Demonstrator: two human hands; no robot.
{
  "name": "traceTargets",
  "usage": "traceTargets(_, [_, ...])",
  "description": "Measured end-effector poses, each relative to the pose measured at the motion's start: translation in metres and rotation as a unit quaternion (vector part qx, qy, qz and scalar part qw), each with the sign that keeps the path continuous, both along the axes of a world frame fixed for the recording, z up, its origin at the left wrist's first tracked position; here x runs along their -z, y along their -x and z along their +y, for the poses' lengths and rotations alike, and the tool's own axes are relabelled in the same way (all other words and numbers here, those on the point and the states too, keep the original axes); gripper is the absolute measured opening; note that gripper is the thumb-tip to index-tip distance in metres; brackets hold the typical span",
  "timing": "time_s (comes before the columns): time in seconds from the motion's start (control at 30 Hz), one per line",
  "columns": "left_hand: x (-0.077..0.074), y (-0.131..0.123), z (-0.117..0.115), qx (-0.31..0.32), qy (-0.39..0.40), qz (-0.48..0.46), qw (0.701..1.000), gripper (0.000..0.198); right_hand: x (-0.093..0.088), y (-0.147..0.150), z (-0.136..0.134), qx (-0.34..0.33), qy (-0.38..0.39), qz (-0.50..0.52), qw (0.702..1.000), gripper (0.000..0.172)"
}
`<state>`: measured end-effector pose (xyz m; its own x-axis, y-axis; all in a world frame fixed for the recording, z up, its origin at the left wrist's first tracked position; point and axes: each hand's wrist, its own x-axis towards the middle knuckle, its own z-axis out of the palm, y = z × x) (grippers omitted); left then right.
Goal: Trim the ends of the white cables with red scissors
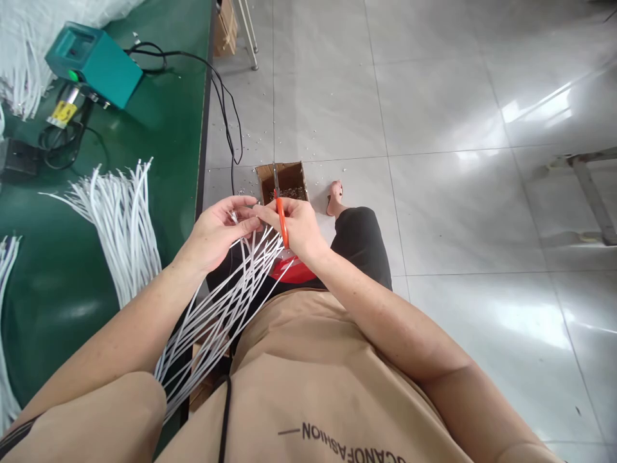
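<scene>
A loose bunch of thin white cables (pixel 219 315) runs across my lap, its upper ends at my fingers. My left hand (pixel 216 231) pinches cable ends between thumb and fingers. In my right hand (pixel 297 225) is a pair of scissors with an orange handle (pixel 282 222), the narrow metal blades pointing away from me over a cardboard box (pixel 282 172). The right fingertips meet the left ones at the cable ends, and the exact contact there is hidden. Small clippings lie inside the box.
On the green table (pixel 178 141) at the left stand a teal device (pixel 96 64) with black leads and a thick bundle of white cables (pixel 128 238). A black cord (pixel 224 103) hangs off the edge. Scraps dot the tiled floor (pixel 443 212). Metal legs (pixel 590 193) stand right.
</scene>
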<state>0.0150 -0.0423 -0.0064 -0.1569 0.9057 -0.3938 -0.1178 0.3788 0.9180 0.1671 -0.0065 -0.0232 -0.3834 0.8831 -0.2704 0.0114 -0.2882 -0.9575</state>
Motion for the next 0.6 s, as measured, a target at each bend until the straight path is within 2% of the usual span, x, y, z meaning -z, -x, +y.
traceTargets(0.1, [-0.001, -0.002, 0.0, -0.005, 0.0, 0.004, 1.0, 0.04, 0.001, -0.007, 0.002, -0.013, -0.029, -0.032, 0.999, 0.039])
traceTargets(0.17, [-0.001, -0.002, 0.0, -0.012, 0.004, 0.021, 1.0, 0.032, 0.006, -0.012, 0.003, -0.021, -0.108, -0.125, 0.986, 0.036])
traceTargets(0.23, [-0.001, -0.001, 0.0, -0.015, 0.003, 0.042, 0.999, 0.027, 0.013, -0.016, 0.004, -0.047, -0.2, -0.233, 0.951, 0.032])
traceTargets(0.3, [-0.001, -0.001, 0.0, -0.011, -0.002, 0.058, 0.998, 0.025, 0.018, -0.017, 0.005, -0.079, -0.254, -0.308, 0.913, 0.027])
traceTargets(0.43, [0.0, -0.001, -0.001, -0.006, -0.011, 0.088, 0.996, 0.022, 0.019, -0.016, 0.007, -0.129, -0.271, -0.367, 0.88, 0.026])
traceTargets(0.6, [0.003, 0.0, -0.002, -0.002, -0.039, 0.146, 0.989, 0.018, 0.006, -0.016, 0.01, -0.166, -0.301, -0.409, 0.845, 0.031])
